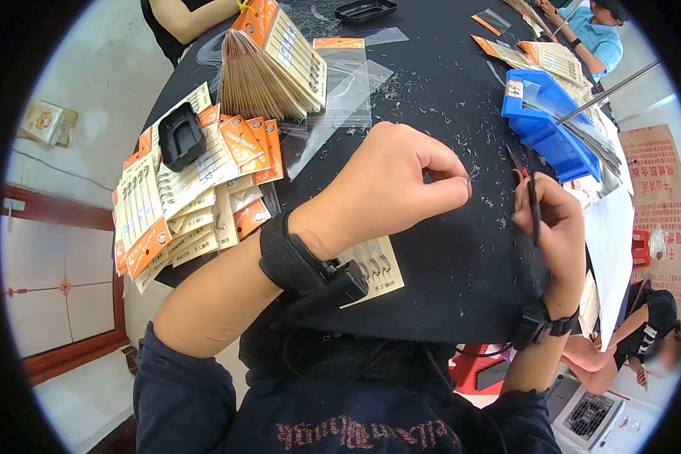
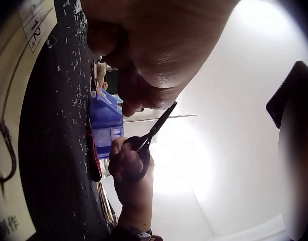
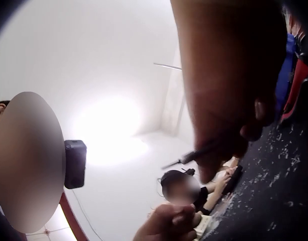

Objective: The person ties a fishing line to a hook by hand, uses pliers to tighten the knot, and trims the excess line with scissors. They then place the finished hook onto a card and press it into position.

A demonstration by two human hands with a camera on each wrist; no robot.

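Observation:
My left hand (image 1: 405, 181) is over the dark cloth, its fingers curled and its thumb and forefinger tips brought together. I cannot tell whether something fine is between those fingertips. Below its wrist lies a cream card (image 1: 390, 281) with fish hooks; in the left wrist view one dark hook (image 2: 8, 150) shows on the card. My right hand (image 1: 560, 227) holds black scissors (image 2: 146, 143), with fingers around the handle loops. In the left wrist view the blades point up, near the left hand's fingers. Red-handled scissors (image 1: 520, 175) lie on the cloth just beyond the right hand.
Piled hook cards (image 1: 144, 216) carry a black tray (image 1: 181, 136) on the left. A fanned card bundle (image 1: 272, 68) stands behind, beside clear plastic bags (image 1: 348, 83). A blue bin (image 1: 548, 125) stands at right. Small clippings litter the cloth (image 1: 431, 91). Other people sit around.

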